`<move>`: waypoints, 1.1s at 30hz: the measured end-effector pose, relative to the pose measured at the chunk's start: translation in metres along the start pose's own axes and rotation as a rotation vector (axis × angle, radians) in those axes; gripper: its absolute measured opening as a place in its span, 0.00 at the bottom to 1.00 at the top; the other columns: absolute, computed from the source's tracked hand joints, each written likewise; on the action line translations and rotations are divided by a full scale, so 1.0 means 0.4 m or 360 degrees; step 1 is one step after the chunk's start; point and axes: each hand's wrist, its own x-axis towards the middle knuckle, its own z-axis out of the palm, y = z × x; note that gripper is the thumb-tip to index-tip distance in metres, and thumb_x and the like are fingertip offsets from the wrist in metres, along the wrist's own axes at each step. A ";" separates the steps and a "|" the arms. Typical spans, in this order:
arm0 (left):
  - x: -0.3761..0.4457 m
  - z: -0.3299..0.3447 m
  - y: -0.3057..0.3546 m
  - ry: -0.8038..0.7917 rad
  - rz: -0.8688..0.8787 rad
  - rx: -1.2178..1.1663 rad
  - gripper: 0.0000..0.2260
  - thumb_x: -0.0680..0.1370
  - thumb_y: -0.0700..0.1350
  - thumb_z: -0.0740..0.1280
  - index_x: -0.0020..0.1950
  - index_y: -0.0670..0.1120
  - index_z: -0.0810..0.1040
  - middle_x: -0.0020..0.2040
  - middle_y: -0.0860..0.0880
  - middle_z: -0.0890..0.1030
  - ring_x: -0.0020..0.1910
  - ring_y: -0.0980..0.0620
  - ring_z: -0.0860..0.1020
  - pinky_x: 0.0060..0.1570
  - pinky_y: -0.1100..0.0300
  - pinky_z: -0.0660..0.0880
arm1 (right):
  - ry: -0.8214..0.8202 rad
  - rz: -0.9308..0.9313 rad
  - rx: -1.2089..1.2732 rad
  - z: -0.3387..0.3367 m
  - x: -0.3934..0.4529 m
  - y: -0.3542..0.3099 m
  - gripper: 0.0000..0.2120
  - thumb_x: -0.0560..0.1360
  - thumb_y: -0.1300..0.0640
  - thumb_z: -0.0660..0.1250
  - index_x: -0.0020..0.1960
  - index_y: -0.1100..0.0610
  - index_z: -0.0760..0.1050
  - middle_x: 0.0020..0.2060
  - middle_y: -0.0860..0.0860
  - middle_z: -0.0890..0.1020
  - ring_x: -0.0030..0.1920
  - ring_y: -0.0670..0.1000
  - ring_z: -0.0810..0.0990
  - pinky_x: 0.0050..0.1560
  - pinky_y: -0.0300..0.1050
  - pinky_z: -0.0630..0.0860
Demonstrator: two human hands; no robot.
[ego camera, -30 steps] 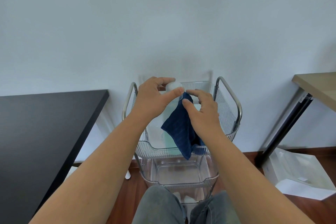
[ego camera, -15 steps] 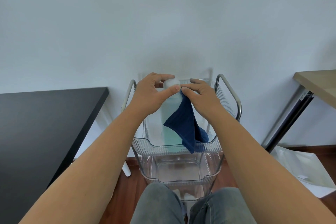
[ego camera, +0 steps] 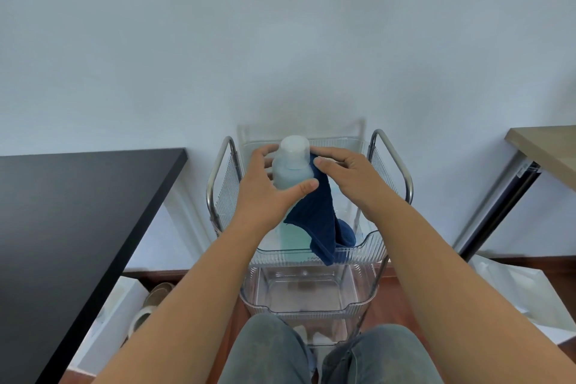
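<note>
My left hand wraps the bottle, thumb and fingers curled round it, above the cart top tray. Right hand pinches the cloth against its shoulder. Best: firm left grip, wipe downward, turn bottle, avoid cap.

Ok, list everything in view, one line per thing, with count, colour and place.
translucent plastic bottle with frosted cap: one, pale blue-green, upright over the cart's top tray
ribbed fabric cloth: one, dark blue, against the bottle, hanging into the top tray
clear plastic tiered cart with metal frame: one, transparent and silver, against the wall
flat-topped table: one, black, left
wooden table: one, light tan, right
slippers: two, beige, floor under the black table
flat boxes: two, white, floor either side of the cart
knees in jeans: two, grey, bottom edge
left hand: one, grips the bottle
right hand: one, pinches the cloth
</note>
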 end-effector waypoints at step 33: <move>-0.011 0.090 -0.006 0.0291 -0.0051 -0.0027 0.44 0.55 0.66 0.79 0.65 0.61 0.64 0.57 0.66 0.71 0.52 0.73 0.73 0.44 0.70 0.73 | -0.0040 0.0060 -0.0437 -0.042 0.049 0.029 0.14 0.78 0.44 0.60 0.60 0.32 0.76 0.67 0.40 0.74 0.69 0.45 0.69 0.72 0.59 0.59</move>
